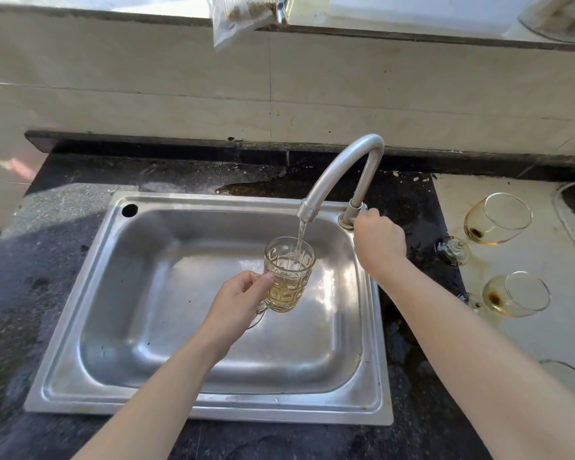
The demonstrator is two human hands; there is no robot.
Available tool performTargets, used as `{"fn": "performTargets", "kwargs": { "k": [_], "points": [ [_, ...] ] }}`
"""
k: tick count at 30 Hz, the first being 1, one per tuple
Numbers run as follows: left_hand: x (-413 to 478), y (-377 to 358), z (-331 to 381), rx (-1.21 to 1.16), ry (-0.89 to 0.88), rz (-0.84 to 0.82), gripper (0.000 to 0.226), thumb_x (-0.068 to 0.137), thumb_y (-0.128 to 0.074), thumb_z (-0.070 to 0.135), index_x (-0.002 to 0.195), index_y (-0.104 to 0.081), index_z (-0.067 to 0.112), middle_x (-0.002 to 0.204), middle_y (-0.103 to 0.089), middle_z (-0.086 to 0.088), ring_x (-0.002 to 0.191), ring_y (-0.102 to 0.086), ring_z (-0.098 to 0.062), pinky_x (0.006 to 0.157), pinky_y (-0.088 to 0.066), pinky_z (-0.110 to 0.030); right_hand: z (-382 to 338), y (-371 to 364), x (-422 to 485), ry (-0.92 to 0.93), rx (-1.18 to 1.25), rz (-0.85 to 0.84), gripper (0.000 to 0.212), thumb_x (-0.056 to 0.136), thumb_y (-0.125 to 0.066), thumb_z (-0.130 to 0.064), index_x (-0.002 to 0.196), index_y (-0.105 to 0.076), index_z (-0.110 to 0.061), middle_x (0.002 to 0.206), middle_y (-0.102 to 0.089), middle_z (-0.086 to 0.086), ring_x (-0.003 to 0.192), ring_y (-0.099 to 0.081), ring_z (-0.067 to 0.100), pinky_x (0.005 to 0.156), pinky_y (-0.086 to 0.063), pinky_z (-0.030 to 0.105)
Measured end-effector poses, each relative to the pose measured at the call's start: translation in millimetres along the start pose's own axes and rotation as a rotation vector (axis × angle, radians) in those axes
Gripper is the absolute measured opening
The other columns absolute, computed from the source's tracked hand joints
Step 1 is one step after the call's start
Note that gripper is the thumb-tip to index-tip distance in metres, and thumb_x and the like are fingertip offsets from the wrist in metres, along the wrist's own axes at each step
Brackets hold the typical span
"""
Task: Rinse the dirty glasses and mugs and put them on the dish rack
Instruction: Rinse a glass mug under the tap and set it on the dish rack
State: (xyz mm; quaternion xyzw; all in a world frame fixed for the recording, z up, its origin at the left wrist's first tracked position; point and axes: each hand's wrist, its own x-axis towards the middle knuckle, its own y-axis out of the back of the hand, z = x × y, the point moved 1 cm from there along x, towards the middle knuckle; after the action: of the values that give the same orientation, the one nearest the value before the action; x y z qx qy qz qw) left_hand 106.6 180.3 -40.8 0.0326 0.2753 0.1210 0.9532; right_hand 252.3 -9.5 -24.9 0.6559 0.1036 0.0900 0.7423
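Right forearm [478, 343] crosses black, possibly wet counter [14, 293] beside the steel sink [213, 408].

Home kitchen, no doubt about it: steel sink [213, 201] sunk into a dark speckled stone surface [180, 167], curved tap [341, 164] running water into a glass mug [289, 273], pale tiled wall [146, 78] behind. Off to the right, a stained wine glass [497, 219] and a second wine glass [515, 293] near it, brown dregs in both.
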Motion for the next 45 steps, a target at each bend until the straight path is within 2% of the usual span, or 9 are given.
{"fn": "performTargets", "kwargs": {
  "k": [3, 7, 15, 16, 17, 21, 26, 31, 45],
  "points": [
    [2, 4, 0, -0.03, -0.002, -0.014, 0.025, 0.092, -0.058, 0.034, 0.075, -0.055, 0.017, 0.081, -0.059, -0.004, 0.081, -0.05, -0.015, 0.069, -0.037, -0.03, -6, 9, -12, -0.062, 0.326, 0.141, 0.021, 0.098, -0.045, -0.023, 0.104, -0.056, -0.007, 0.098, -0.055, 0.006, 0.076, -0.056, 0.02, 0.058, -0.038, 0.03],
    [2, -1, 2, -0.053, -0.068, -0.049, 0.02, 0.093, -0.058, 0.024, 0.077, -0.057, 0.012, 0.074, -0.063, 0.006, 0.067, -0.054, -0.003, 0.058, -0.038, -0.014, -25, 21, -32, -0.083, 0.966, -0.386, 0.041, 0.093, -0.051, -0.043, 0.07, -0.051, -0.009, 0.063, -0.048, -0.003, 0.056, -0.044, 0.011, 0.055, -0.033, 0.027],
    [11, 10, -6, -0.213, -0.075, -0.174, 0.028, 0.078, -0.067, 0.024, 0.087, -0.056, 0.0, 0.093, -0.074, -0.003, 0.079, -0.043, 0.005, 0.073, -0.04, -0.014, -47, 13, -41, 0.047, 0.846, -0.417, 0.033, 0.093, -0.038, -0.017, 0.072, -0.054, 0.003, 0.07, -0.059, 0.016, 0.062, -0.048, 0.023, 0.056, -0.038, 0.035],
    [15, 8, -3, -0.194, -0.066, -0.172, 0.022, 0.082, -0.067, 0.02, 0.087, -0.056, 0.002, 0.1, -0.071, -0.007, 0.112, -0.055, -0.007, 0.073, -0.04, -0.014, -46, 12, -37, 0.045, 0.805, -0.395, 0.033, 0.094, -0.037, -0.018, 0.07, -0.052, -0.001, 0.07, -0.057, 0.013, 0.064, -0.05, 0.025, 0.057, -0.039, 0.037],
    [19, 4, -1, -0.164, -0.056, -0.17, 0.014, 0.087, -0.065, 0.015, 0.084, -0.056, 0.005, 0.104, -0.07, 0.001, 0.083, -0.065, 0.0, 0.074, -0.04, -0.014, -44, 12, -34, 0.045, 0.749, -0.382, 0.033, 0.095, -0.036, -0.019, 0.068, -0.049, -0.007, 0.069, -0.053, 0.008, 0.066, -0.049, 0.026, 0.058, -0.038, 0.037],
    [19, -1, -4, -0.019, 0.0, -0.257, 0.014, 0.09, -0.061, 0.012, 0.08, -0.053, 0.007, 0.063, -0.063, 0.019, 0.07, -0.055, 0.003, 0.07, -0.037, -0.016, -37, 15, -28, 0.095, 0.593, -0.481, 0.032, 0.093, -0.037, -0.015, 0.061, -0.042, -0.009, 0.065, -0.047, 0.005, 0.065, -0.046, 0.026, 0.052, -0.032, 0.032],
    [25, 4, -13, -0.047, 0.063, -0.196, 0.015, 0.089, -0.064, 0.022, 0.079, -0.056, 0.015, 0.057, -0.056, 0.021, 0.056, -0.047, 0.004, 0.063, -0.032, -0.022, -46, 10, -26, 0.055, 0.618, -0.52, 0.033, 0.093, -0.038, -0.015, 0.06, -0.039, -0.012, 0.067, -0.047, 0.006, 0.063, -0.046, 0.026, 0.055, -0.035, 0.034],
    [30, 10, -10, 0.003, 0.126, -0.235, 0.02, 0.074, -0.066, 0.042, 0.066, -0.058, 0.025, 0.078, -0.049, -0.001, 0.079, -0.035, -0.017, 0.071, -0.028, -0.032, -47, 12, -14, 0.009, 0.689, -0.602, 0.035, 0.09, -0.041, -0.007, 0.057, -0.034, -0.011, 0.058, -0.039, 0.003, 0.051, -0.034, 0.018, 0.048, -0.026, 0.028],
    [26, 3, -21, 0.104, 0.067, -0.145, 0.032, 0.096, -0.049, 0.042, 0.085, -0.059, 0.014, 0.079, -0.051, 0.004, 0.073, -0.046, -0.01, 0.071, -0.036, -0.025, -49, -10, -13, -0.145, 0.832, -0.835, 0.029, 0.075, -0.038, 0.007, 0.052, -0.033, -0.011, 0.053, -0.032, 0.005, 0.044, -0.023, 0.017, 0.04, -0.017, 0.02]
  ]
}}
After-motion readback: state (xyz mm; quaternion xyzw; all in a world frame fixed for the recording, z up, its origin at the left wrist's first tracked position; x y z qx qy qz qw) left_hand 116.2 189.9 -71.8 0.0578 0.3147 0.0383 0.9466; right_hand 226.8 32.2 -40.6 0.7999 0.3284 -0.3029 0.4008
